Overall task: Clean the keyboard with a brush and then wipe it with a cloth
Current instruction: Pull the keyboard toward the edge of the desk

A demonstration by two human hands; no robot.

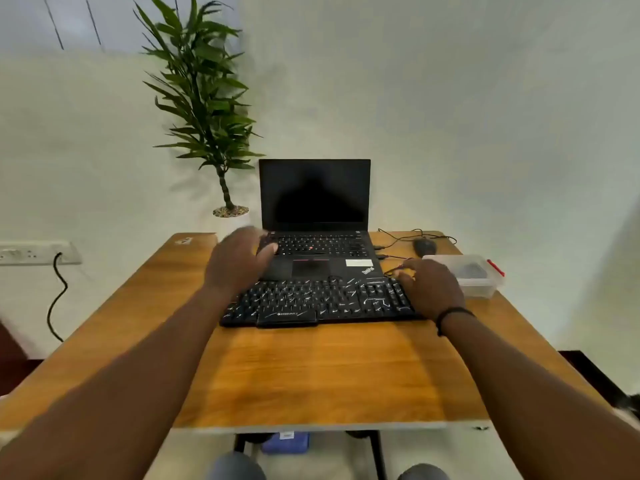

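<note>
Here my right hand (431, 289) lies flat-fingered on the black, white-streaked keyboard (318, 301) (right end); left hand (239, 259), blurred, spreads open above the wood-grain table (311, 368), beside the laptop (317, 220).

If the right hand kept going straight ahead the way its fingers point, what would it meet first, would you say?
Probably the clear plastic lidded box just beyond and right of the right hand; its fingers point forward over the black keyboard's right end, though depth is unclear.
</note>
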